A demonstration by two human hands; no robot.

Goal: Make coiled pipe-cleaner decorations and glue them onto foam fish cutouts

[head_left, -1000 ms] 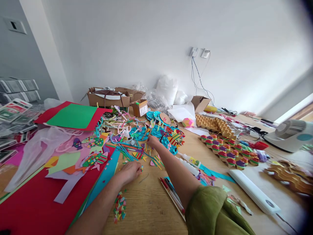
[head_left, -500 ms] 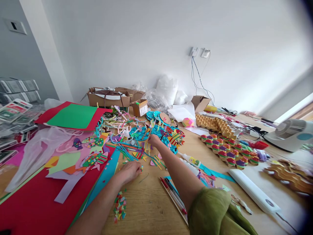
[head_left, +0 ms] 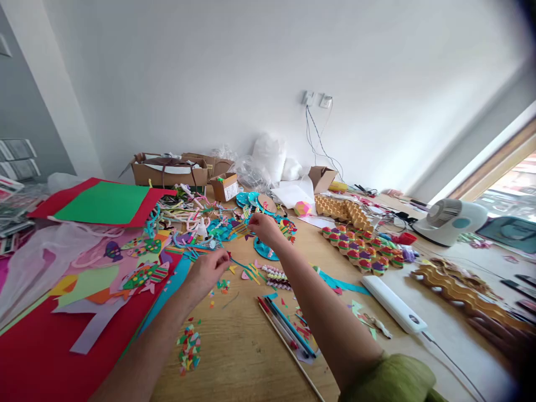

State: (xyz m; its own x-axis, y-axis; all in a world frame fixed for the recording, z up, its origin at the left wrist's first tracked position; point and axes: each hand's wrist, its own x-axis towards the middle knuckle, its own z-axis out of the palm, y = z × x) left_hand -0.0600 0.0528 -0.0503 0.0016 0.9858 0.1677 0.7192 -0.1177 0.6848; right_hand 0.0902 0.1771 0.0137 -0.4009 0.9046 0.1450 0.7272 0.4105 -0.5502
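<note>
My left hand (head_left: 208, 272) is above the wooden table (head_left: 234, 346), its fingers pinched together. What they hold, if anything, is too small to make out. Farther forward and right is my right hand (head_left: 264, 228), its fingers closed on what looks like a yellow striped paper fish (head_left: 240, 230). Turquoise painted pieces (head_left: 266, 249) lie just beneath and behind it. Small colored paper bits (head_left: 223, 286) sit below the left fingertips, and a larger heap of paper bits (head_left: 190, 349) is nearer to me. Thin paper strips (head_left: 251, 273) lie between the hands.
Red paper (head_left: 37, 357) with decorated paper fish (head_left: 144, 274) covers the left. Pens (head_left: 291, 326) and a wooden stick lie near my right forearm. Painted egg cartons (head_left: 364, 251), a white device with a cord (head_left: 393, 301) and a fan (head_left: 450, 220) stand right. Cardboard boxes (head_left: 171, 176) line the wall.
My left hand has lifted off the small paper bits, which now lie on the table. My right hand has risen with the striped piece. The view has turned right.
</note>
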